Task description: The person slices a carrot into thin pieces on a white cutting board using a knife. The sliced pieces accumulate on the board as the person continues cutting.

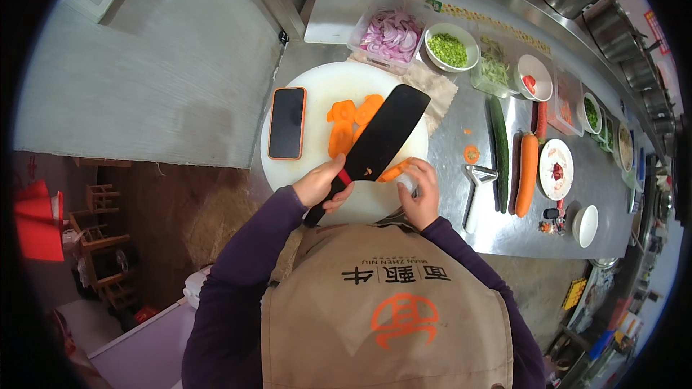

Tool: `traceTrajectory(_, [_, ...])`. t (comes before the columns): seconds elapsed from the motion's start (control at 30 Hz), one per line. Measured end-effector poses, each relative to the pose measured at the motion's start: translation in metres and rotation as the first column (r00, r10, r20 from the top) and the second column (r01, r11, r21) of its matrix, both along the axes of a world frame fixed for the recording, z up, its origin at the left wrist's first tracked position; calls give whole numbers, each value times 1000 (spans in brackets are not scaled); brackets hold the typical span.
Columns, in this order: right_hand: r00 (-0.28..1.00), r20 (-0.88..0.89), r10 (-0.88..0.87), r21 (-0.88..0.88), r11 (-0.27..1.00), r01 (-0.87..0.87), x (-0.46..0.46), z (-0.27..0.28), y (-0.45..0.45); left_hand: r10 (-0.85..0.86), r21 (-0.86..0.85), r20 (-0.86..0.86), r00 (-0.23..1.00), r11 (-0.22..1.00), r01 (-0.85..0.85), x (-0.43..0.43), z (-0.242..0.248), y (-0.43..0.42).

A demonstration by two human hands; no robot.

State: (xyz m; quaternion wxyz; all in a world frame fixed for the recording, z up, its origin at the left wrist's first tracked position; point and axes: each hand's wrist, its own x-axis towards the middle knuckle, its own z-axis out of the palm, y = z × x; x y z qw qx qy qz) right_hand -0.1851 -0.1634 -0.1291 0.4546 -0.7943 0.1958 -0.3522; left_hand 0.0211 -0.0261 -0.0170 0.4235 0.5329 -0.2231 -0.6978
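Observation:
My left hand (326, 183) grips the handle of a black-bladed kitchen knife (386, 132), its broad blade slanting up and to the right over a round white cutting board (292, 194). Several carrot slices (341, 138) lie flat on the board, some partly covered by the blade. Beside the blade's lower right edge, my right hand (423, 194) has its fingertips on an orange carrot piece (394, 171). A whitish, shiny patch shows under that piece; what it is I cannot tell. A smartphone with an orange rim (287, 123) rests on the board's left side.
Right of the board are a white-handled peeler (476, 200), a cucumber (498, 154), a whole carrot (526, 175) and a small plate (556, 186). Behind stand a plastic tub of sliced onion (392, 35) and a bowl of chopped greens (447, 49). A wall (162, 65) borders the left.

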Motion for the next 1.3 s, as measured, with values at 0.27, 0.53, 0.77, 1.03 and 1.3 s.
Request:
traceTrajectory(0.27, [773, 624, 114, 771, 73, -633, 36, 66, -10, 61, -54, -385, 921, 995, -88, -8, 6, 16])
traceTrajectory(0.53, [855, 519, -18, 851, -80, -518, 39, 74, -10, 183, 79, -361, 914, 983, -166, -10, 7, 13])
traceTrajectory(0.77, [896, 444, -30, 889, -113, -444, 40, 69, -11, 156, 65, -341, 927, 988, -142, -5, -11, 23])
traceTrajectory(1.03, [938, 338, -83, 926, -148, -347, 39, 61, -18, 178, 82, -297, 938, 984, -161, 2, 3, 24])
traceTrajectory(1.3, [995, 81, 52, 957, 276, -92, 62, 21, -36, 215, -69, -156, 964, 971, -228, 13, 15, 33])
